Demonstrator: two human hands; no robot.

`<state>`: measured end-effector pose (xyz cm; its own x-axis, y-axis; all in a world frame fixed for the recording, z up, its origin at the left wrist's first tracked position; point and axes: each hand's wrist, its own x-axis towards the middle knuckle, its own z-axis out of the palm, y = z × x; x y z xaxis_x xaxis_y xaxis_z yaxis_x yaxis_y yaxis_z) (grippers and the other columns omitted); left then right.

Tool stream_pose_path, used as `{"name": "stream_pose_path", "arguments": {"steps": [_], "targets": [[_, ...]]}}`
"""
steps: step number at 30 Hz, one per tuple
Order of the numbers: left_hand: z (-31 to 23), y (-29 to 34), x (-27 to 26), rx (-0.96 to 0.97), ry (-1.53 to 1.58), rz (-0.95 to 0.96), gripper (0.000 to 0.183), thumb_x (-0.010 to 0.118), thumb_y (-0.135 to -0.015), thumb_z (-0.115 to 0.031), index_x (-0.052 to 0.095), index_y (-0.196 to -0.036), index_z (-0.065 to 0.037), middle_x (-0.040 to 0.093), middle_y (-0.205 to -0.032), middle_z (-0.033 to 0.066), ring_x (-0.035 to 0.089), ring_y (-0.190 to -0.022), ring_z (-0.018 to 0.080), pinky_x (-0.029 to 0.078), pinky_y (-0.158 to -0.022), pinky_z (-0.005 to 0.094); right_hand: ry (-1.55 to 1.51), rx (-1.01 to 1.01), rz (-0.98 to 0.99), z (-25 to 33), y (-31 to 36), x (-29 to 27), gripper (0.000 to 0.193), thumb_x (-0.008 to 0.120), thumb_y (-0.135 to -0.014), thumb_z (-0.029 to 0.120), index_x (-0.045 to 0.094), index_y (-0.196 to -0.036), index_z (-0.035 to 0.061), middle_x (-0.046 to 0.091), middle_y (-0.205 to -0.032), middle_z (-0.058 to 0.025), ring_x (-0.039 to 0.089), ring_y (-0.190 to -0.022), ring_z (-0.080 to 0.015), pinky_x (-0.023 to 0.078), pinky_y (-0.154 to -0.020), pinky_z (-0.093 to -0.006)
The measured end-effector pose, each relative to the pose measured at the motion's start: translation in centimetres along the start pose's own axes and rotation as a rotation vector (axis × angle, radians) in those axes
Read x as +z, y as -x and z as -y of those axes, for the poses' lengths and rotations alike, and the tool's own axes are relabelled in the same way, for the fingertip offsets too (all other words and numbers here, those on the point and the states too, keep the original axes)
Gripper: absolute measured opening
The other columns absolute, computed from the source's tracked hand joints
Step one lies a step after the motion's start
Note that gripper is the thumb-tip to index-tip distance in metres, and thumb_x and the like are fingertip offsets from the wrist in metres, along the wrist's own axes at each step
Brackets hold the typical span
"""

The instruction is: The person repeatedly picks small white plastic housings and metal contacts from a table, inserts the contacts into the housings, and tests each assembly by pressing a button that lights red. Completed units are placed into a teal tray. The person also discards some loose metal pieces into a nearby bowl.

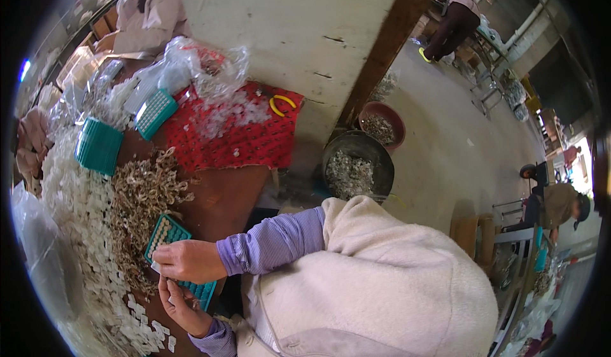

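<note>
My right hand (pixel 191 260) is closed over a teal tray (pixel 167 231) with rows of small beige round pieces in it. A small white piece (pixel 155 266) shows at its fingertips. Just below, my left hand (pixel 183 307) has its fingers bent towards the thumb, with a pale speck between them too small to name. The tray's lower end (pixel 203 292) shows beside this hand, and the middle of the tray is hidden by my hands. Beside the tray lies a heap of brown looped pieces (pixel 143 198).
White translucent pieces (pixel 73 230) spread along the table's left. Two more teal trays (pixel 98 146) (pixel 156 114), a red cloth (pixel 235 144) and yellow-handled pliers (pixel 282 105) lie farther up. A black tub (pixel 382 172) and a red basin (pixel 396 121) stand on the floor. Other people work nearby.
</note>
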<state>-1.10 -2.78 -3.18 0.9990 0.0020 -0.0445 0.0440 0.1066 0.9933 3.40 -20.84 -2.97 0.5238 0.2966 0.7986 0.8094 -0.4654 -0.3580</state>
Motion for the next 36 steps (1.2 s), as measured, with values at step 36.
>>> {"name": "stream_pose_path", "arguments": {"steps": [36], "targets": [[-2.3, -0.6, 2.5, -0.226, 0.105, -0.053, 0.03, 0.076, -0.103, -0.015, 0.069, -0.13, -0.003, 0.069, -0.09, -0.0035, 0.051, -0.063, -0.0015, 0.033, -0.048, 0.0175, -0.014, 0.222, 0.121, -4.3, -0.9, -0.8, 0.016, 0.076, -0.084, -0.001, 0.073, -0.099, 0.0042, 0.065, -0.091, -0.0097, 0.066, -0.089, -0.0304, 0.055, -0.077, -0.042]]}}
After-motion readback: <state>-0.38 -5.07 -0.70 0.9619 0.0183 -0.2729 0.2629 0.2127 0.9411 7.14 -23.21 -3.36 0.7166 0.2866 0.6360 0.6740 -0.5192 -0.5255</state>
